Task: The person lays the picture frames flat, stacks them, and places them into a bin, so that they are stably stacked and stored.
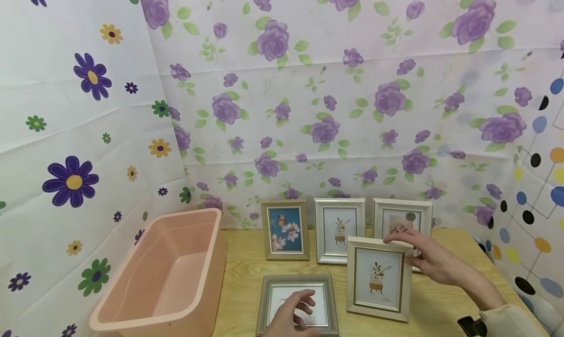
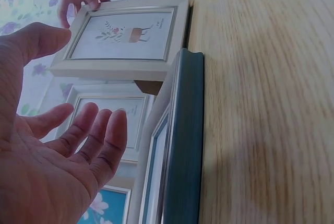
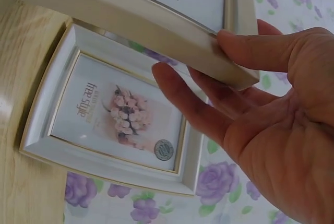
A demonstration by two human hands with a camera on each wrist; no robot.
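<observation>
We see our right hand holding the cream frame by its top right corner, thumb on the front edge and fingers curled behind it, so the frame stands upright on the wooden tabletop; its picture shows a small potted plant. Just behind those fingers, leaning at the flowered backdrop, stands a white frame with a pink bouquet print, partly hidden by the hand. Further from the right fingers, along the same back row, stand a second white frame with a plant print and a tan frame with a blue picture. Our left hand hovers with relaxed, spread fingers over a grey frame lying flat at the near edge of the tabletop, just beside the cream frame; the head view suggests the fingertips are at or just above its glass, though we cannot tell whether they touch, and the left wrist view shows the palm holding nothing. Well out past the left fingers, at the tabletop's left end, sits a pink plastic bin.
</observation>
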